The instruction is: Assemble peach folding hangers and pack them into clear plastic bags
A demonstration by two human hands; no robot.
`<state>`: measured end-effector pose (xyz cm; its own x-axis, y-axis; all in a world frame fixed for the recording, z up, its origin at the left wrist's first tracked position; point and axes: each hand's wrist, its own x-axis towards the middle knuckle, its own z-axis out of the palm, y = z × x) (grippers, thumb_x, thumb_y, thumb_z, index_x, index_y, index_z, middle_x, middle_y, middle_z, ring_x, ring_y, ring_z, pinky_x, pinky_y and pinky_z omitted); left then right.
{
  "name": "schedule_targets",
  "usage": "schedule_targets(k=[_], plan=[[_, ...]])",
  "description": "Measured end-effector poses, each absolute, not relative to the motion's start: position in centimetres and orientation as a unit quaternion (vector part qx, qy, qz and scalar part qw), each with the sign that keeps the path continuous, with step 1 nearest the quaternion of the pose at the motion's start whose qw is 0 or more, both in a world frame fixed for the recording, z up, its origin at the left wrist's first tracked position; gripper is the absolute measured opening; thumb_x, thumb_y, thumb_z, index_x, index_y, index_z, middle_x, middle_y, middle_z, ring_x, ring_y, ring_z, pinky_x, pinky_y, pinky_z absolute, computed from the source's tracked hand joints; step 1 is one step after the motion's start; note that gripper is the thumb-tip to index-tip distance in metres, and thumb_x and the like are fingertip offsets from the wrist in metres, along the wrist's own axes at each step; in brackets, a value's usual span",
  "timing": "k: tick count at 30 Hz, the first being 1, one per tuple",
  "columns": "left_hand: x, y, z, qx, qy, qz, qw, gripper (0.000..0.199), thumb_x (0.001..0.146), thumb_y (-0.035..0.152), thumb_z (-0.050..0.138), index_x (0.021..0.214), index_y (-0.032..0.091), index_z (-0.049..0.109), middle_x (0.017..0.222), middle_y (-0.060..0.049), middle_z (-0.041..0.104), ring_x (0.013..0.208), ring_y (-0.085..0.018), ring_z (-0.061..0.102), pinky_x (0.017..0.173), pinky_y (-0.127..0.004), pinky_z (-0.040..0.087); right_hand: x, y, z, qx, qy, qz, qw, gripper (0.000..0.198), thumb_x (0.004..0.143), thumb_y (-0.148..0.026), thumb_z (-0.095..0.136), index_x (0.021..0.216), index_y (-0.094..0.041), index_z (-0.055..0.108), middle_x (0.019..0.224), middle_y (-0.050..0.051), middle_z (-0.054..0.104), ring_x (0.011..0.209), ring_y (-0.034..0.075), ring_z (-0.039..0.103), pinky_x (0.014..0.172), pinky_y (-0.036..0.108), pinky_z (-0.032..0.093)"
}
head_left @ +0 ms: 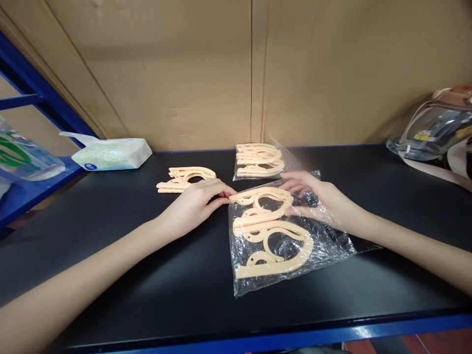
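Observation:
A clear plastic bag lies on the black tabletop with cream folding hangers inside, one above the other. My left hand pinches the bag's upper left edge, at the end of the upper folded hanger. From the right, my right hand reaches in under the film, its thumb and fingers around the curved end of that upper hanger. Close behind my left hand lies a loose folded hanger, partly hidden by it. Beyond the bag, a second clear bag holds more folded hangers.
A tissue pack stands at the back left, beside a blue metal frame and a plastic bottle. At the right, a clear bottle with a strap lies near the cardboard back wall. The black tabletop has a blue front edge.

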<state>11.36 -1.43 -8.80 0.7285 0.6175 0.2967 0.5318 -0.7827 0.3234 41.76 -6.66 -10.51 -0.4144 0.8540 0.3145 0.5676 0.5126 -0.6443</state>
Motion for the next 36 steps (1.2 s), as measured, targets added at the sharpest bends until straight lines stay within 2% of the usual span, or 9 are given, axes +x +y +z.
schedule_targets(k=[7, 10, 17, 22, 27, 29, 32, 34, 36], plan=[[11.5, -1.9, -8.5, 0.919, 0.326, 0.22, 0.014, 0.023, 0.098, 0.029, 0.045, 0.109, 0.022, 0.064, 0.104, -0.004, 0.064, 0.099, -0.02, 0.058, 0.089, -0.035, 0.046, 41.6, -7.0, -10.1, -0.46, -0.817, 0.198, 0.286, 0.065, 0.082, -0.051, 0.063, 0.136, -0.022, 0.04, 0.109, 0.009, 0.065, 0.097, 0.023, 0.062, 0.085, 0.042, 0.053], [11.8, -2.8, -8.0, 0.915, 0.327, 0.234, 0.039, 0.027, 0.098, 0.031, 0.043, 0.115, 0.021, 0.061, 0.113, -0.006, 0.059, 0.107, -0.02, 0.056, 0.095, -0.035, 0.044, 41.4, -7.1, -10.0, -0.465, -0.821, 0.17, 0.284, 0.062, 0.084, -0.053, 0.06, 0.133, -0.02, 0.042, 0.102, 0.009, 0.065, 0.093, 0.023, 0.062, 0.083, 0.043, 0.053], [12.5, -4.2, -7.5, 0.944, 0.278, 0.17, 0.054, 0.047, 0.088, 0.05, 0.058, 0.125, 0.023, 0.052, 0.124, -0.008, 0.055, 0.109, -0.024, 0.053, 0.094, -0.038, 0.044, 41.3, -7.4, -10.1, -0.468, -0.837, 0.111, 0.262, 0.061, 0.086, -0.055, 0.057, 0.133, -0.02, 0.042, 0.104, 0.009, 0.064, 0.095, 0.024, 0.061, 0.086, 0.044, 0.051], [12.2, -3.7, -7.7, 0.944, 0.287, 0.152, 0.047, 0.041, 0.093, 0.043, 0.052, 0.128, 0.023, 0.049, 0.132, -0.008, 0.051, 0.117, -0.024, 0.05, 0.101, -0.04, 0.04, 41.0, -7.6, -10.1, -0.48, -0.849, 0.039, 0.216, 0.063, 0.085, -0.055, 0.058, 0.136, -0.022, 0.041, 0.107, 0.009, 0.066, 0.096, 0.027, 0.062, 0.083, 0.047, 0.05], [11.0, -2.0, -7.4, 0.926, 0.332, 0.182, 0.003, 0.043, 0.097, 0.043, 0.039, 0.132, 0.019, 0.045, 0.135, -0.011, 0.049, 0.123, -0.026, 0.046, 0.105, -0.043, 0.036, 41.3, -7.8, -9.7, -0.484, -0.85, 0.027, 0.205, 0.053, 0.092, -0.041, 0.049, 0.14, -0.023, 0.037, 0.111, 0.007, 0.068, 0.097, 0.026, 0.063, 0.085, 0.047, 0.049], [9.8, -0.7, -7.1, 0.919, 0.351, 0.178, -0.038, 0.053, 0.095, 0.05, 0.039, 0.136, 0.016, 0.041, 0.138, -0.013, 0.047, 0.125, -0.029, 0.045, 0.106, -0.046, 0.034, 41.5, -7.9, -9.5, -0.497, -0.844, 0.028, 0.201, 0.048, 0.094, -0.033, 0.043, 0.141, -0.024, 0.035, 0.11, 0.005, 0.07, 0.096, 0.025, 0.064, 0.085, 0.046, 0.05], [7.6, 1.7, -6.8, 0.908, 0.386, 0.125, -0.1, 0.086, 0.084, 0.07, 0.045, 0.145, 0.012, 0.03, 0.144, -0.019, 0.041, 0.128, -0.037, 0.042, 0.105, -0.049, 0.032, 41.8, -7.8, -9.1, -0.521, -0.829, 0.033, 0.201, 0.048, 0.095, -0.027, 0.036, 0.142, -0.023, 0.033, 0.109, 0.006, 0.071, 0.096, 0.026, 0.066, 0.081, 0.046, 0.052], [6.2, 3.1, -6.8, 0.901, 0.415, 0.083, -0.098, 0.097, 0.077, 0.077, 0.046, 0.145, 0.009, 0.032, 0.136, -0.021, 0.049, 0.123, -0.038, 0.047, 0.103, -0.049, 0.033, 42.0, -7.7, -8.9, -0.534, -0.819, 0.047, 0.207, 0.049, 0.094, -0.027, 0.036, 0.143, -0.022, 0.032, 0.108, 0.006, 0.072, 0.094, 0.027, 0.067, 0.078, 0.047, 0.053], [5.3, 4.0, -6.7, 0.895, 0.436, 0.054, -0.075, 0.097, 0.075, 0.079, 0.046, 0.141, 0.009, 0.039, 0.128, -0.02, 0.056, 0.117, -0.037, 0.052, 0.101, -0.047, 0.034, 42.2, -7.5, -8.8, -0.538, -0.811, 0.069, 0.217, 0.049, 0.094, -0.025, 0.036, 0.142, -0.022, 0.032, 0.105, 0.005, 0.073, 0.093, 0.026, 0.068, 0.077, 0.045, 0.054]])
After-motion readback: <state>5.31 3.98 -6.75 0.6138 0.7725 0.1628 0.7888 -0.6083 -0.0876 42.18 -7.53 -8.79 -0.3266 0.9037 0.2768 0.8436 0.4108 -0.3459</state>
